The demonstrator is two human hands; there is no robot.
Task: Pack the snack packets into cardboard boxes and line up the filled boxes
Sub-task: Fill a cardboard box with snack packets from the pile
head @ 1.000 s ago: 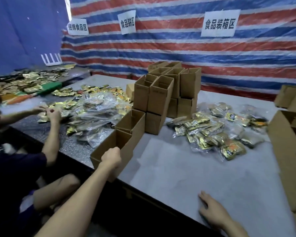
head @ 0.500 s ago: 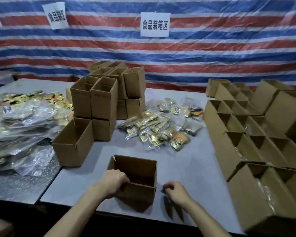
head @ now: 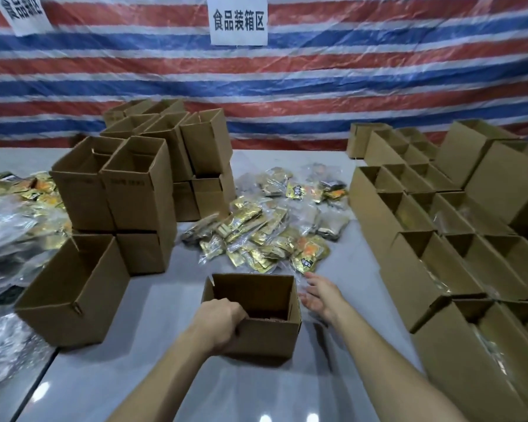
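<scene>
Your left hand [head: 223, 322] gripped the near rim of the open cardboard box [head: 269, 335] at lower centre of the counter [head: 165, 376]. Your right hand [head: 320, 292] hovered just right of it, fingers straight, holding nothing. Beyond lay the snack packets [head: 265, 233] at centre; lined-up boxes [head: 415, 275] stood at right.

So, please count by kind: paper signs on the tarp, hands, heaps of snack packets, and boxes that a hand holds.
Paper signs: 2
Hands: 2, left hand and right hand
Packet heaps: 2
Held box: 1
Total: 7
</scene>
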